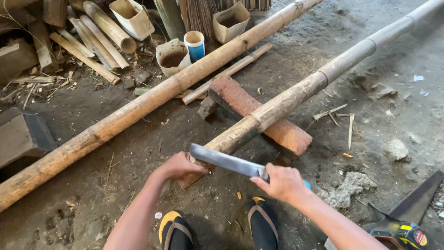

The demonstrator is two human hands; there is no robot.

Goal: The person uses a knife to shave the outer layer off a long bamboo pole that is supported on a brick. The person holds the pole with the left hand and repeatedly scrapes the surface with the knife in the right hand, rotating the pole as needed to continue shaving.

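Packed dirt floor (379, 41), grey and dusty, strewn with splinters and wood chips. Two long bamboo poles run diagonally across it. The far pole (152, 99) lies flat on the ground from lower left up toward the top edge. The near pole (296, 95) rests across a reddish wooden block (240, 99), and its cut end points right at the person.

The left hand (178, 166) is cupped over that cut end, fingers curled down around it. The right hand (282, 183) is closed tight round the handle of a cleaver-like blade (226, 161), which lies flat and crosswise on top of the pole's end, touching it just beside the left hand.

Top left there is a heap of short split bamboo pieces (95, 39), and near them two cut plastic jugs (134, 17), a third cut jug (172, 58) with dirt inside and a blue-and-white cup (195, 45). A dark block (21, 136) sits at the left edge. A broken lump of concrete (349, 187) lies right of the hands, and a hand saw (409, 208) with a black and yellow handle sits in the lower right corner.

The handle of the blade is buried in the fist, so its shape is hidden. Both poles run out of frame at their far ends. Two feet in black and yellow sandals (173, 229) are cut off by the bottom edge.
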